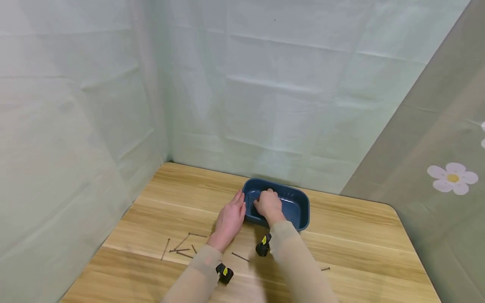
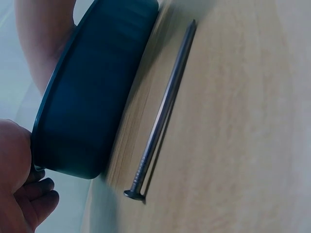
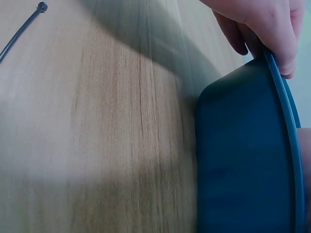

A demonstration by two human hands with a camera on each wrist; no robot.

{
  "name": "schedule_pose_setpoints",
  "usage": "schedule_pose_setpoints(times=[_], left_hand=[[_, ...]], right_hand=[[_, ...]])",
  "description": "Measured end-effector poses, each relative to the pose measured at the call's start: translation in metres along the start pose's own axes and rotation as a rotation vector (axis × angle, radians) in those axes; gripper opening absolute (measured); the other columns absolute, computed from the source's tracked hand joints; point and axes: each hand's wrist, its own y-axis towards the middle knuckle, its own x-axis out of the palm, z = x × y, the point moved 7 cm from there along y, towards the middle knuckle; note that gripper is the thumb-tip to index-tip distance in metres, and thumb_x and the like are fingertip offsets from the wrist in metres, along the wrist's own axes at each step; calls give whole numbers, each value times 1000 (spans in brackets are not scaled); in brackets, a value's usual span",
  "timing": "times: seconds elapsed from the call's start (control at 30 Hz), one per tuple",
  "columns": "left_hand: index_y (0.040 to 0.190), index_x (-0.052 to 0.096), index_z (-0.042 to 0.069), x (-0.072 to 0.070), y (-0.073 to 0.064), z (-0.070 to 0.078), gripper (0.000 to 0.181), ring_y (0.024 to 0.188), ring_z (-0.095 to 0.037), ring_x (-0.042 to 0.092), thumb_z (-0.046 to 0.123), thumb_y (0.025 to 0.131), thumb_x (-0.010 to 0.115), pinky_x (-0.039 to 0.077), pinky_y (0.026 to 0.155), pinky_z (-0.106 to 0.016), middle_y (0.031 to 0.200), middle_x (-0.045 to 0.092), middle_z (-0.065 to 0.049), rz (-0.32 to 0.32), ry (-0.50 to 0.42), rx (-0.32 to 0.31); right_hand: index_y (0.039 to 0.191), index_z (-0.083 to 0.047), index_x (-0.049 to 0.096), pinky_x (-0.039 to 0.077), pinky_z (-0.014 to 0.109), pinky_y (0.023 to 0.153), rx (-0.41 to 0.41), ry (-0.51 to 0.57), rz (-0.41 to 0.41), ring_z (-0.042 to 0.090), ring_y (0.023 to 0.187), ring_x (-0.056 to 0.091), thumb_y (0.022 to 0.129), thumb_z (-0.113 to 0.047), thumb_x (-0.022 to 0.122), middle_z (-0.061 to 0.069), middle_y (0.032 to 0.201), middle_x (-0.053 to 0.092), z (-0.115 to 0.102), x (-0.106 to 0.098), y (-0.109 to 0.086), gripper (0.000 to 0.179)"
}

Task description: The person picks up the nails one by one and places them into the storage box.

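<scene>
A dark blue rectangular tray stands near the table's back edge, with thin nails at its left end. My left hand grips the tray at its left end, and the right wrist view shows its thumb side over the rim and other fingers outside the wall. My right hand reaches down inside the tray, fingers curled, a nail projecting from its fingertips. In front of the tray lies a single nail, seen up close in the left wrist view.
Several loose nails lie scattered on the wooden table left of my left forearm. One more nail shows beside the right sleeve. Black wrist cameras sit under both wrists. Pale cloth hangs behind the table and along its sides.
</scene>
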Motion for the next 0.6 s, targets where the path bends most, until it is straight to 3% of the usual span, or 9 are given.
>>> schedule_pose_setpoints(times=[0.27, 0.6], left_hand=[[141, 64, -8, -1, 0, -1, 38, 129, -39, 64, 11, 108, 64, 58, 98, -51, 151, 59, -23, -15, -1, -17], [140, 64, -9, -1, 1, -2, 38, 128, -41, 64, 10, 107, 64, 58, 98, -52, 150, 59, -24, -4, -6, -10]], right_hand=[[101, -8, 78, 58, 52, 96, 0, 33, 6, 33, 108, 62, 100, -33, 75, 16, 119, 65, -1, -2, -3, 25], [116, -9, 76, 59, 49, 93, -24, 75, 17, 28, 103, 65, 101, -30, 74, 10, 110, 68, -1, -6, -6, 26]])
